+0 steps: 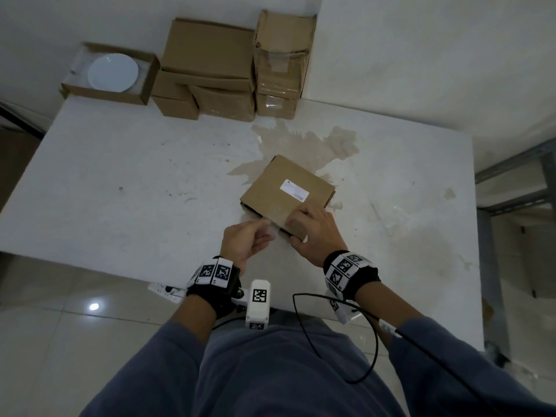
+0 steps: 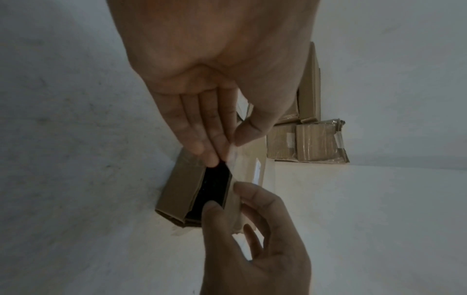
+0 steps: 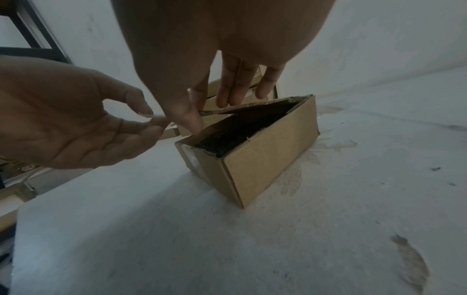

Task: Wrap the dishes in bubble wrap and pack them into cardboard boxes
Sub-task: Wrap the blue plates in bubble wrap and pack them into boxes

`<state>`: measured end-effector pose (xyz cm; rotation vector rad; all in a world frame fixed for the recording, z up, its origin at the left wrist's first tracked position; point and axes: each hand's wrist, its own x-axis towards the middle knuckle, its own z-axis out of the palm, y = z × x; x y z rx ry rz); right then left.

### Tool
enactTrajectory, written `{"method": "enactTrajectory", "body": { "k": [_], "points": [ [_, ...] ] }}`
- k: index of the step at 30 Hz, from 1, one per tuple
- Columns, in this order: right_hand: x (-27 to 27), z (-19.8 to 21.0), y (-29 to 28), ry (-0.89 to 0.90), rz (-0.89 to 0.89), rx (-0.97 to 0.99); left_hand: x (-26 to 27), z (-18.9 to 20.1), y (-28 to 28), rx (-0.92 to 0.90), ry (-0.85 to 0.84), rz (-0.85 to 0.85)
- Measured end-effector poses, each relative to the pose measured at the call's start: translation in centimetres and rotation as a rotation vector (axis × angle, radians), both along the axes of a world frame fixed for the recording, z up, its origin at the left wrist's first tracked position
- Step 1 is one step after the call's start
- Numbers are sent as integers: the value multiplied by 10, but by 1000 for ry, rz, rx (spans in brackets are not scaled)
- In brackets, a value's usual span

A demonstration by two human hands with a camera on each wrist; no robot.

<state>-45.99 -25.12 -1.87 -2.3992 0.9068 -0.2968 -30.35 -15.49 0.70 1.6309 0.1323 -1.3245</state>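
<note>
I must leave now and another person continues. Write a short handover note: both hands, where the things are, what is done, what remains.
Left hand: pinches a strip of clear tape at the box's near edge.
Right hand: fingers on the lid of the cardboard box, thumb at its front edge; the lid stands slightly ajar.
Things: this box sits mid-table; its inside looks dark, contents not visible. A white plate lies unwrapped in an open box at the far left, beside stacked boxes.
Done: not clear.
Left: wrap the plate, pack it, close the boxes.

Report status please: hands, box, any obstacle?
Left hand pinches clear tape. Right hand holds cardboard box lid, slightly open. Nothing in the way.
</note>
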Motion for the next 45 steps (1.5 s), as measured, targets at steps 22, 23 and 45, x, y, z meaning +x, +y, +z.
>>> {"method": "enactTrajectory", "body": {
  "k": [22,23,45],
  "points": [
    [17,-1,-5,175,-37,-50,-12,-27,9,34,-52,140],
    [20,0,-7,173,-38,-48,-13,-29,8,33,-55,147],
    [47,-17,-9,139,-79,21,-18,-66,20,-25,-39,215]
  ]
}}
